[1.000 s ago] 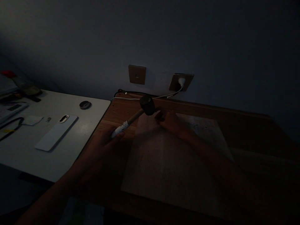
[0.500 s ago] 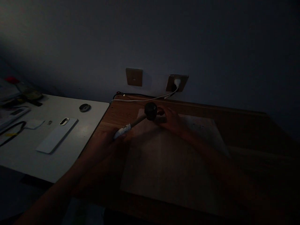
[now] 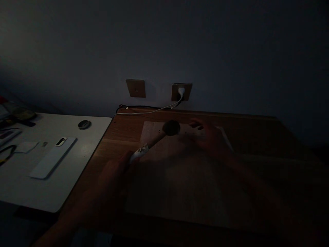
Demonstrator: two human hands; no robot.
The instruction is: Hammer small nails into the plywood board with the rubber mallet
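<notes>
My left hand (image 3: 117,171) is closed around the white-covered lower handle of a mallet (image 3: 156,139). Its dark, rounded head points up and to the right, above the pale board (image 3: 177,195) lying on the wooden tabletop. To the right of the head is my right hand (image 3: 208,137), held over the far part of the board with its fingers apart and slightly bent. I make out nothing in it, though the light is very dim. A tiny upright thing, maybe a nail (image 3: 159,131), shows at the board's far left, just left of the mallet head.
On the left, a white table (image 3: 74,161) bears a phone (image 3: 52,159), a round dark lid-like object (image 3: 84,124) and assorted items. A white cable (image 3: 146,112) runs along the wooden table's (image 3: 123,127) back edge to a wall socket (image 3: 181,92).
My right hand has moved right, away from the mallet head, and its fingers have spread. The mallet has tilted, showing its head from another side. The view has shifted slightly to the right.
</notes>
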